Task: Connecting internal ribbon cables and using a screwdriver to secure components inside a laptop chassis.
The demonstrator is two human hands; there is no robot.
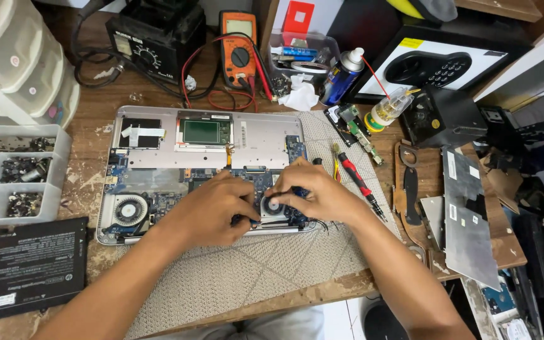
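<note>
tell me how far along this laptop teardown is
Done: the laptop lies open with its bottom cover off, and the battery sits out on the desk at the left. In hand: the left hand and right hand both work at the right fan. Left: the left fan and the main board still sit in the case.
</note>
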